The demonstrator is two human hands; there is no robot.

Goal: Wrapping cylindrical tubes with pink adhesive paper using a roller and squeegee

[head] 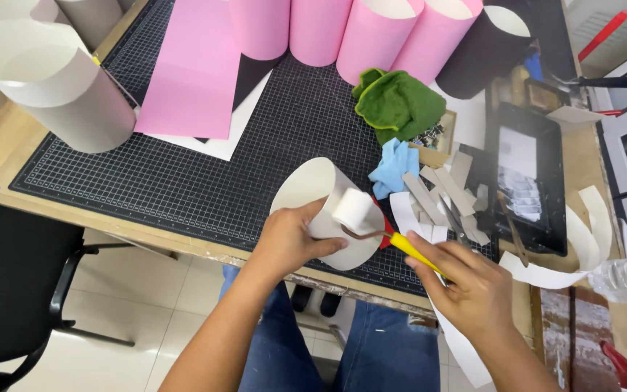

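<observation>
The left hand (288,243) is gripping a cream paper tube (328,210) just below the middle of the frame, with the thumb lying on its outside. The tube is lying on its side on the black cutting mat (205,181), and its long way is running from upper left to lower right, with the open mouth facing the upper left. The right hand (469,287) is closed around the yellow handle of a small paint roller (357,210). The handle is pointing up and to the left from that hand, so the white roller head is touching the tube's outside, right beside the left hand's fingers. The two hands are near each other, with the roller between them.

To the right, paper strips (448,192), a blue cloth (393,167) and a green cloth (399,105) are lying near a black tray (554,181). Pink paper tubes (371,33) are standing along the top. A big grey tube (52,83) is lying at the upper left, beside a pink sheet (194,72).
</observation>
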